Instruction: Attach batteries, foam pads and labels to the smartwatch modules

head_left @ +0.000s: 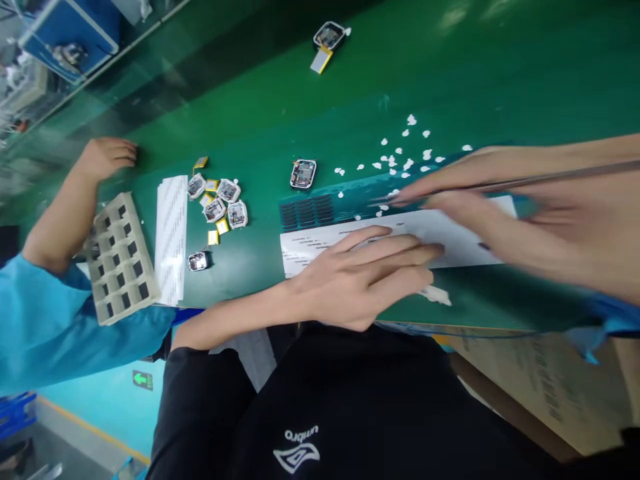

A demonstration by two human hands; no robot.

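Logging the head view: your left hand (350,277) lay low at centre, palm down and fingers slightly spread across a printed white sheet (340,243), closed on nothing. Your right hand (545,213), motion-blurred at the right edge, pinched long tweezers (550,179) between thumb and fingers. Their tips were lost in the blur near the sheet's upper edge, so you could not tell whether they clamped anything.

The sheet lay between your hands on a green bench mat (450,67), along a teal sheet with dark slotted grids (306,211). White flecks (395,157) were scattered just above, right of centre. Left of centre sat a cluster of small watch-like modules (223,203) with yellow batteries (223,227). A lone module (303,173) lay just above the teal sheet, a second module (199,261) just below the cluster, and a third module (330,37) at top centre.

Further left lay a striped white strip sheet (171,240), just beside a grey tray with square pockets (120,257). A co-worker's hand (107,159), with a blue sleeve (50,320), rested on the mat at upper left. Your black sleeve (200,393) filled the lower left, beside a green exit sign (143,380).
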